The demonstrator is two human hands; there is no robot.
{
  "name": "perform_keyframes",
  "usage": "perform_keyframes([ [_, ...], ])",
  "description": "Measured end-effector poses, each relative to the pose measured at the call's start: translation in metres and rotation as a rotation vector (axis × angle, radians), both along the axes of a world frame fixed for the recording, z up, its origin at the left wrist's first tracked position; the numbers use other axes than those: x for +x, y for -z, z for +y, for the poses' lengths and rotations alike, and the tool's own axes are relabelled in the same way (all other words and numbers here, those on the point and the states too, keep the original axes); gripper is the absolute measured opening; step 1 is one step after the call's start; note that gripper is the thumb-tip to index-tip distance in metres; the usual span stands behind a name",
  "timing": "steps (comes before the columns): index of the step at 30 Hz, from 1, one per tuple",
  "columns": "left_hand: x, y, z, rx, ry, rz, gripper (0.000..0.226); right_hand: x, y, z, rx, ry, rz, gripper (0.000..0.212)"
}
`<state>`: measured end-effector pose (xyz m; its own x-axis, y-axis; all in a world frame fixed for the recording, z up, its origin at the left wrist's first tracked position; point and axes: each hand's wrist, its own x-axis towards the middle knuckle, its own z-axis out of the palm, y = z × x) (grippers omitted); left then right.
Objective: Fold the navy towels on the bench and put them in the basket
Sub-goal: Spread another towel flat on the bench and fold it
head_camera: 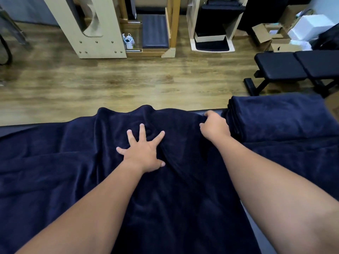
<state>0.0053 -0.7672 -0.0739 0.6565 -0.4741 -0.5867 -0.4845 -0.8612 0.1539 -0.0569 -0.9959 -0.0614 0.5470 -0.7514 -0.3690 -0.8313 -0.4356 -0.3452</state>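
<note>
Two bare hands work on one large navy plush towel (55, 171), which lies spread and rumpled across the dark padded bench (260, 241) and fills the lower half of the frame, its far edge bunched just below centre. The left hand (145, 153), at centre frame, lies flat with fingers splayed, pressing the cloth down among the folds. The right hand (214, 125), to the right of centre, has its fingers curled into the towel's far edge, pinching a gather of fabric. Just beside that hand, at the right edge of the frame, sits a stack of folded navy towels (282, 116) on the same bench. No basket is in view. The towel looks soft, limp and thick-piled, likely light to moderate in weight and not at all fragile; it should drape and wrinkle rather than hold a crease, and its fleece probably clings to itself more than it slides. The best holds appear to be the corners and the hemmed far edge, taken with both hands well apart so that the cloth hangs taut before folding.
</note>
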Motion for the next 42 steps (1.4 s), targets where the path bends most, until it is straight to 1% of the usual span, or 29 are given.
perform_keyframes([
  [2,0.001,0.0,0.0,-0.002,-0.004,-0.002,0.109,0.012,-0.005,-0.01,0.04,-0.023,0.029,0.016],
  [4,0.002,0.0,-0.002,0.009,-0.011,-0.001,0.111,0.022,-0.014,-0.016,-0.001,-0.058,0.057,0.011],
  [5,0.002,-0.001,-0.003,0.014,-0.014,-0.001,0.112,0.024,-0.018,-0.017,-0.07,-0.059,0.021,0.01],
  [7,0.002,-0.001,-0.006,0.016,-0.021,0.003,0.115,0.021,-0.022,-0.015,-0.269,-0.039,-0.127,0.012],
  [8,0.003,-0.002,-0.007,0.015,-0.028,0.007,0.116,0.018,-0.023,-0.011,-0.324,-0.055,-0.171,0.013],
  [9,0.004,-0.002,-0.008,0.017,-0.032,0.011,0.117,0.014,-0.019,-0.008,-0.326,-0.088,-0.156,0.014],
  [11,0.004,-0.002,-0.01,0.02,-0.035,0.014,0.118,0.009,-0.006,-0.004,-0.256,-0.127,-0.07,0.018],
  [15,0.004,0.001,-0.011,0.027,-0.034,0.011,0.119,0.013,0.018,-0.005,-0.181,-0.203,-0.162,0.03],
  [16,0.004,0.002,-0.011,0.028,-0.035,0.014,0.119,0.018,0.021,-0.007,-0.162,-0.231,-0.144,0.035],
  [18,0.005,0.004,-0.012,0.028,-0.04,0.019,0.119,0.03,0.023,-0.013,-0.121,-0.285,-0.019,0.044],
  [19,0.005,0.005,-0.012,0.031,-0.039,0.018,0.12,0.036,0.022,-0.016,-0.119,-0.31,0.049,0.044],
  [21,0.005,0.005,-0.013,0.039,-0.036,0.017,0.121,0.044,0.017,-0.021,-0.175,-0.335,0.09,0.038],
  [24,0.006,0.006,-0.015,0.038,-0.035,0.012,0.122,0.043,0.01,-0.014,-0.269,-0.343,0.052,0.034],
  [26,0.007,0.008,-0.016,0.037,-0.036,0.012,0.122,0.035,0.009,0.008,-0.314,-0.386,0.038,0.034],
  [28,0.007,0.009,-0.015,0.04,-0.034,0.011,0.122,0.019,0.015,0.038,-0.328,-0.431,0.029,0.038],
  [32,0.007,0.007,-0.014,0.042,-0.029,-0.005,0.12,-0.039,0.034,0.1,-0.349,-0.518,-0.002,0.054],
  [34,0.006,0.004,-0.014,0.043,-0.025,-0.002,0.12,-0.071,0.038,0.124,-0.332,-0.52,0.005,0.059],
  [38,0.001,-0.001,-0.008,0.013,-0.041,0.007,0.119,-0.108,0.037,0.138,-0.187,-0.403,0.082,0.068],
  [40,-0.01,-0.002,0.001,-0.044,-0.018,-0.08,0.11,-0.115,0.03,0.131,-0.126,-0.342,0.111,0.071],
  [42,-0.032,-0.001,0.012,-0.124,0.081,-0.233,0.089,-0.123,0.022,0.125,-0.102,-0.318,0.146,0.076],
])
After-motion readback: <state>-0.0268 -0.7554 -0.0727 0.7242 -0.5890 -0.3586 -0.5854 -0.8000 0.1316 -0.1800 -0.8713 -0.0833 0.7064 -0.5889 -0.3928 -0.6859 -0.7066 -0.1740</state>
